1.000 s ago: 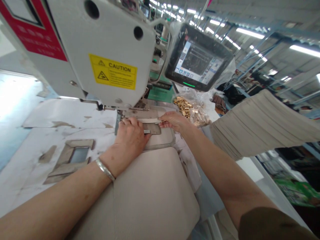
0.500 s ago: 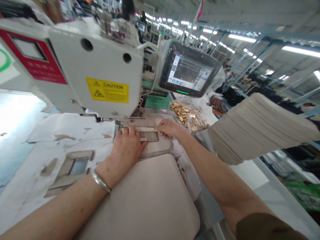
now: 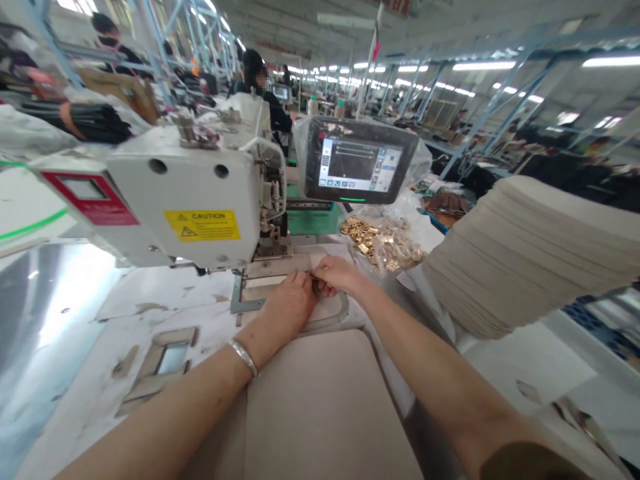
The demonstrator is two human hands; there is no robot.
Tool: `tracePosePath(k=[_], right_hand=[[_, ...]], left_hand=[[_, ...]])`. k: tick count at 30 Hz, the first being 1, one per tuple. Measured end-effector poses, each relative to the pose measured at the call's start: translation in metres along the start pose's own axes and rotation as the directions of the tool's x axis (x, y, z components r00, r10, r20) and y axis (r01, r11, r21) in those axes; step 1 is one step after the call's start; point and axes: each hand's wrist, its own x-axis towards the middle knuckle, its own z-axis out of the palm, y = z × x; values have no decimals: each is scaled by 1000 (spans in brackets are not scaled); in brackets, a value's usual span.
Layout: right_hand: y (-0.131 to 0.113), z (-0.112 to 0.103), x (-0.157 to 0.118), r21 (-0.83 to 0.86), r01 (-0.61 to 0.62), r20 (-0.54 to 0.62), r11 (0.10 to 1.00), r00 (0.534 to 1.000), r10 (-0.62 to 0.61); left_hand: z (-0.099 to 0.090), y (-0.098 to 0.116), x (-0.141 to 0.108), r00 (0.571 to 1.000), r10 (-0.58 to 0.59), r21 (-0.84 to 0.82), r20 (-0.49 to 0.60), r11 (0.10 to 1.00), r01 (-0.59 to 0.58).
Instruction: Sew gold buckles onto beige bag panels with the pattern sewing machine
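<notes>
Both my hands work close together on a beige panel [image 3: 330, 393] beside the sewing machine's head [image 3: 200, 200]. My left hand [image 3: 290, 303], with a silver bangle at its wrist, has its fingers bent and pressed together near the panel's slot. Against its fingertips, my right hand [image 3: 334, 275] pinches something small at the slot's right end; the fingers hide what it is. A pale strip [image 3: 255, 283] runs along the slot to the left of my hands. A grey metal bracket [image 3: 246, 307] lies left of the left hand.
A lit control screen [image 3: 357, 163] stands behind my hands. Gold metal parts [image 3: 367, 239] lie in a plastic bag at right, near a tall stack of beige panels [image 3: 530, 260]. A frame-shaped template [image 3: 157, 367] lies at left. A co-worker [image 3: 263, 87] is beyond the machine.
My left hand has slid right along the slot to meet my right hand, uncovering the metal bracket. My right hand keeps its pinch at the slot's right end. The camera view has shifted.
</notes>
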Motion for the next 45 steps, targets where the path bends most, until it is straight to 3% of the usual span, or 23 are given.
tracePosePath(k=[3, 7, 15, 25, 32, 45], right_hand=[[3, -1, -3, 82, 0, 27, 997, 1000, -3], [9, 2, 2, 55, 13, -51, 998, 999, -10], [9, 5, 4, 21, 9, -83, 1000, 996, -8], [3, 2, -1, 55, -24, -59, 998, 998, 28], [-3, 2, -5, 58, -47, -33, 997, 998, 49], [-42, 43, 1, -69, -104, 27, 992, 994, 106]], left_hand=[[-1, 6, -1, 998, -56, 3, -16, 998, 56], [-5, 4, -11, 993, -113, 9, -28, 993, 114], [-18, -38, -56, 961, -270, 69, -61, 959, 274], [-14, -43, -74, 964, -229, 68, -133, 969, 239], [-24, -48, -84, 926, -364, 156, -99, 913, 376], [-41, -97, -105, 897, -442, 189, -22, 879, 438]])
